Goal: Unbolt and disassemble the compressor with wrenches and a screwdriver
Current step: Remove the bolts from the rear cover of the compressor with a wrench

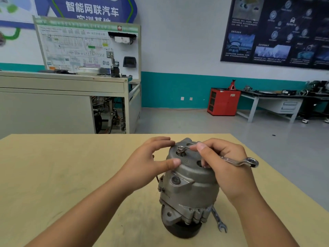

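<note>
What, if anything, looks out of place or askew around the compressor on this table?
Nothing looks damaged or spilled. The compressor stands on end, the left hand steadying it while the right hand holds a wrench on the top bolt. Only oddity: a spare wrench lies on the table, one end hidden at the compressor's base.

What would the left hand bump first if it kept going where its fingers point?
Likely the bolt atop the compressor, with the wrench on it; the left hand touches the compressor just beside it.

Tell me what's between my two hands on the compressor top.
Head view: between left hand and right hand stands a bolt on the compressor, the held wrench ringed over it.
</note>
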Demonstrator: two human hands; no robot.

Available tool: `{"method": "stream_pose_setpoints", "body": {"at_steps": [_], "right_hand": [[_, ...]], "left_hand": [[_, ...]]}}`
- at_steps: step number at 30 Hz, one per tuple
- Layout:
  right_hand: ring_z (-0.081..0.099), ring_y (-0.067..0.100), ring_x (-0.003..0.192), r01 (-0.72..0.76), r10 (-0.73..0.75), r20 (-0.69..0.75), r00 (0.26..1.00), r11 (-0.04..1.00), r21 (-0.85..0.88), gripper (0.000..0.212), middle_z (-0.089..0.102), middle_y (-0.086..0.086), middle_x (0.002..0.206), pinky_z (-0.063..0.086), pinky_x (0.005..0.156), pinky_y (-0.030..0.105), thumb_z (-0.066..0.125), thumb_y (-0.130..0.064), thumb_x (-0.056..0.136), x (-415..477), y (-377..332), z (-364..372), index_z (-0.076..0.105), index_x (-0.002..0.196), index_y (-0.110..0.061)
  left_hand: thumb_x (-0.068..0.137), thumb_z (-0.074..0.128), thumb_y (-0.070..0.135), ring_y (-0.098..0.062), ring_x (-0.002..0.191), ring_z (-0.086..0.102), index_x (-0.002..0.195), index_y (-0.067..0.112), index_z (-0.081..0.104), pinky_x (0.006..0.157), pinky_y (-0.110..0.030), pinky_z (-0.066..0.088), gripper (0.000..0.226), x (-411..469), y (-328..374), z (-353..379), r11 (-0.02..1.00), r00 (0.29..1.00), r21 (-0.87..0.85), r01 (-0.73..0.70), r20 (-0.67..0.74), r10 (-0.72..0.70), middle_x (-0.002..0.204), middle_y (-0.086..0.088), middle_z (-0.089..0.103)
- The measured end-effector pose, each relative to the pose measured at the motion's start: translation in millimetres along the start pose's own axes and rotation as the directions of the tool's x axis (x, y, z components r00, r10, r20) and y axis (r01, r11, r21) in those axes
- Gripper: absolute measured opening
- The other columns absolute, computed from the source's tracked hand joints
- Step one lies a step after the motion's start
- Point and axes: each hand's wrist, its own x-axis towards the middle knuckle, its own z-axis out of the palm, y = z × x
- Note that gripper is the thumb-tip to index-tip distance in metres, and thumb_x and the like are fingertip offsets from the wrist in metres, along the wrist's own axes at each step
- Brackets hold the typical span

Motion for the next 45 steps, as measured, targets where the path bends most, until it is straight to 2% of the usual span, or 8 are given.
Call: {"method": "stream_pose_setpoints", "body": {"at_steps": [7,12,15,22,25,28,34,45], "right_hand": [[0.05,0.008,0.056,-0.113,0.112,0.012,0.994,0.984,0.137,0.03,0.059,0.0,0.057,0.042,0.056,0.014,0.055,-0.015,0.093,5,3,-5,0.077,0.076,-0.026],[0.053,0.007,0.058,-0.102,0.099,0.024,0.995,0.977,0.187,0.029,0.062,0.002,0.06,0.044,0.057,0.014,0.055,-0.01,0.092,0,1,-6,0.076,0.078,-0.023],[0.056,0.011,0.054,-0.11,0.112,0.004,0.994,0.965,0.239,0.012,0.065,0.006,0.059,0.045,0.054,0.016,0.061,-0.006,0.088,-1,1,-8,0.067,0.084,-0.015],[0.043,0.006,0.046,-0.081,0.134,-0.185,0.974,0.96,0.267,0.034,0.051,-0.004,0.048,0.037,0.048,0.014,0.077,-0.04,0.052,2,9,-18,0.056,0.061,-0.015],[0.045,0.006,0.046,-0.14,0.228,-0.161,0.96,0.893,0.428,0.027,0.049,-0.002,0.045,0.041,0.06,0.019,0.071,-0.027,0.057,10,21,-23,0.055,0.066,-0.008],[0.048,0.004,0.048,-0.212,0.322,-0.138,0.937,0.834,0.509,0.018,0.052,-0.004,0.048,0.039,0.066,0.025,0.066,-0.026,0.065,19,29,-21,0.058,0.066,-0.01],[0.049,0.007,0.057,-0.23,0.362,-0.2,0.911,0.846,0.481,0.022,0.059,-0.007,0.052,0.038,0.064,0.023,0.058,-0.028,0.086,35,28,-24,0.061,0.072,-0.012],[0.059,0.005,0.059,-0.152,0.258,-0.115,0.959,0.815,0.559,0.02,0.068,0.0,0.06,0.047,0.058,0.012,0.059,-0.029,0.072,24,17,-11,0.066,0.074,-0.011]], "left_hand": [[0.088,0.062,0.008,0.001,0.116,0.05,0.095,0.026,0.074,0.091,-0.02,0.035,0.023,28,3,-6,0.985,0.982,-0.139,0.105,0.174,-0.08,0.12,0.015,0.059],[0.082,0.067,0.004,0.0,0.116,0.05,0.086,0.025,0.075,0.092,-0.02,0.037,0.023,34,8,-14,0.983,0.952,-0.144,0.114,0.298,-0.067,0.121,0.013,0.058],[0.079,0.071,0.008,-0.004,0.116,0.053,0.082,0.024,0.075,0.098,-0.03,0.037,0.017,36,10,-16,0.987,0.948,-0.118,0.105,0.313,-0.064,0.118,0.014,0.06],[0.071,0.077,0.009,-0.008,0.106,0.06,0.077,0.024,0.076,0.096,-0.029,0.042,0.016,39,11,-17,0.991,0.95,-0.099,0.095,0.305,-0.061,0.105,0.011,0.066],[0.061,0.08,0.019,-0.002,0.098,0.062,0.071,0.026,0.076,0.087,-0.023,0.044,0.013,37,12,-16,0.989,0.953,-0.113,0.097,0.298,-0.06,0.097,0.017,0.069],[0.05,0.079,0.034,-0.002,0.098,0.062,0.069,0.028,0.076,0.094,-0.03,0.043,0.02,36,11,-13,0.994,0.967,-0.095,0.06,0.253,-0.035,0.097,0.019,0.069],[0.054,0.076,0.037,-0.013,0.101,0.065,0.073,0.023,0.076,0.102,-0.039,0.042,0.023,37,10,-8,0.98,0.989,-0.197,0.011,0.144,0.018,0.095,0.007,0.073],[0.062,0.069,0.027,-0.006,0.079,0.066,0.081,0.018,0.073,0.074,-0.015,0.051,0.022,27,-3,-21,0.946,1.0,-0.323,-0.023,0.011,0.028,0.081,0.002,0.074]]}}
